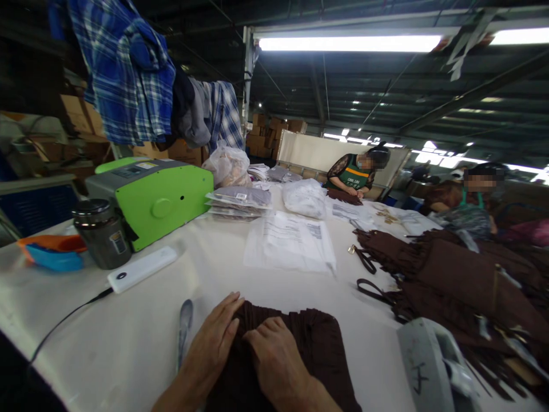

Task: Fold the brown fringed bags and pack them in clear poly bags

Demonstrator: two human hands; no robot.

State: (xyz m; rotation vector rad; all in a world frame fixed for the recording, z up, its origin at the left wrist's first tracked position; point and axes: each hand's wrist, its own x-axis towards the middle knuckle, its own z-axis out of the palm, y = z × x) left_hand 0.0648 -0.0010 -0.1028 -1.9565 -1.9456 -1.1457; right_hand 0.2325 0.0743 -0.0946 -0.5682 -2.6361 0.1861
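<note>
A dark brown gathered fabric piece [319,343] lies on the table in front of me, its far edge ruffled. My left hand [214,337] rests along its left edge with the fingers stretched out and close together. On the cloth's upper middle, my right hand [277,352] has its fingers curled, gripping the fabric; the fingertips are partly hidden. Left of my left hand lies a small grey-handled tool [185,323], its lower end behind my wrist.
A green and grey machine [165,197], dark jar [103,234] and white power bank [143,269] are left. Plastic bags with papers [291,240] lie ahead. A grey dispenser [422,366] and brown strapped goods [463,274] are right. Two people [354,171] work across the table [214,269].
</note>
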